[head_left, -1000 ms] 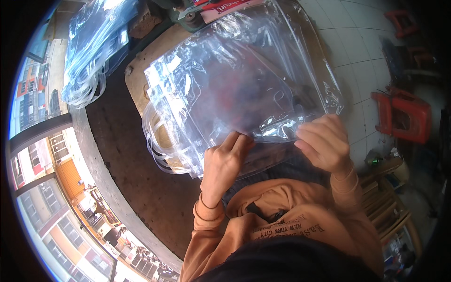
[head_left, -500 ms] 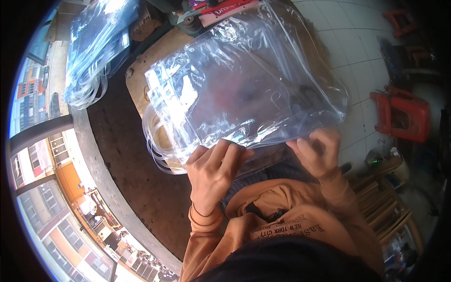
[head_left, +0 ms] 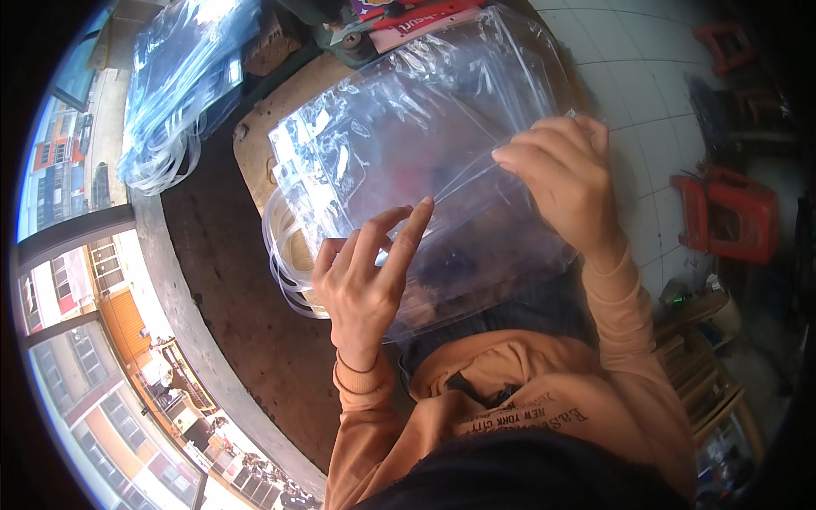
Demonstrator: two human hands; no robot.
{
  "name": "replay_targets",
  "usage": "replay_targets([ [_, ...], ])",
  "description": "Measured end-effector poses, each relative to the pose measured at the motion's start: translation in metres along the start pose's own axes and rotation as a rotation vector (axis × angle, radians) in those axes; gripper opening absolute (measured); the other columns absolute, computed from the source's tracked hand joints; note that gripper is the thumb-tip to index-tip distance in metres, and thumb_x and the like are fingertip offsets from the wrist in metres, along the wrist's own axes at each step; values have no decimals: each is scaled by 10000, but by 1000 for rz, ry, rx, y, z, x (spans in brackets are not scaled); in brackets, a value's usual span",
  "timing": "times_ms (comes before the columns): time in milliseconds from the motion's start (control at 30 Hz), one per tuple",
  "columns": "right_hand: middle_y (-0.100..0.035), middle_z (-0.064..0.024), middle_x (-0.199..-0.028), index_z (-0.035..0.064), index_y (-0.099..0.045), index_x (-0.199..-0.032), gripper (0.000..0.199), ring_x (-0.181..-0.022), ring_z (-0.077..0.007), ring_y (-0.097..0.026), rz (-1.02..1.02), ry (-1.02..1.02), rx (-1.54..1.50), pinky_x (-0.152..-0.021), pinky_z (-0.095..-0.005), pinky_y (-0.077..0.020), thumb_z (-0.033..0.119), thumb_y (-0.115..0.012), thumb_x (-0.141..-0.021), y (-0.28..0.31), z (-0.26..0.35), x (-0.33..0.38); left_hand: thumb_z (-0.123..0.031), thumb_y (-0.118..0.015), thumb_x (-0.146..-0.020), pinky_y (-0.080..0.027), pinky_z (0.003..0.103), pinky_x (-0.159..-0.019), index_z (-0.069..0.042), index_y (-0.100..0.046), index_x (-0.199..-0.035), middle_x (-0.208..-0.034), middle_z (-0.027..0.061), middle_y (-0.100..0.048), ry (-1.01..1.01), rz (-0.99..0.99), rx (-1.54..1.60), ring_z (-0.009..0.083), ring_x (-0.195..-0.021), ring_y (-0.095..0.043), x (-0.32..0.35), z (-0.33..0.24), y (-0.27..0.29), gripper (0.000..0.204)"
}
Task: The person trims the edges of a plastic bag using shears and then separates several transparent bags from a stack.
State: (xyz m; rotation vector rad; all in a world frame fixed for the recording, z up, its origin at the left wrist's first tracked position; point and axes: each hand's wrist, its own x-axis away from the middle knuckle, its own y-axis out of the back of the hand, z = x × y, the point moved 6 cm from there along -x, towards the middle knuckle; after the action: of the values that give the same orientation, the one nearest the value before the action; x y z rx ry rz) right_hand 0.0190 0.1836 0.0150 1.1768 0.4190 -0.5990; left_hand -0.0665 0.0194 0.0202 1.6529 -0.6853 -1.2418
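Note:
Clear plastic bags [head_left: 382,127] lie stacked on a board in front of me, shiny and creased. Loop handles of pale tubing [head_left: 279,246] stick out at the stack's left side. My right hand [head_left: 565,178] is raised over the stack's right part, its fingers closed in a pinch on the lifted edge of the top bag. A taut fold runs from that pinch toward my left hand [head_left: 361,276]. The left hand rests on the near left part of the plastic, fingers apart and slightly bent, the index fingertip at the fold.
More clear bags with tubing handles [head_left: 183,93] hang at the upper left. A dark metal machine part [head_left: 357,47] stands beyond the board, beside a red and pink package [head_left: 425,24]. Red stools [head_left: 729,212] and a wooden rack [head_left: 701,365] stand on the right.
My right hand has moved up and away from me, drawing the bag's near edge with it. My left hand has shifted slightly left and its fingers have spread.

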Motion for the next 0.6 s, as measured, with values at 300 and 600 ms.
replay_targets([
  [300, -603, 33, -681, 103, -613, -784, 51, -646, -125, -526, 100, -106, -154, -796, -316, -293, 125, -614, -831, -22, -24, -15, -229, -703, -743, -340, 332, -635, -123, -590, -762, -732, -8, -520, 193, 9, 128, 184, -703, -483, -1, 22, -19, 156],
  [600, -507, 34, -575, 99, -625, -796, 44, -531, -90, -469, 98, -135, -250, -773, -284, -337, 76, -603, -827, -38, -35, -18, -226, -680, -770, -330, 330, -631, -85, -581, -698, -657, 8, -515, 247, 138, 153, 192, -657, -490, 1, 35, -29, 187],
])
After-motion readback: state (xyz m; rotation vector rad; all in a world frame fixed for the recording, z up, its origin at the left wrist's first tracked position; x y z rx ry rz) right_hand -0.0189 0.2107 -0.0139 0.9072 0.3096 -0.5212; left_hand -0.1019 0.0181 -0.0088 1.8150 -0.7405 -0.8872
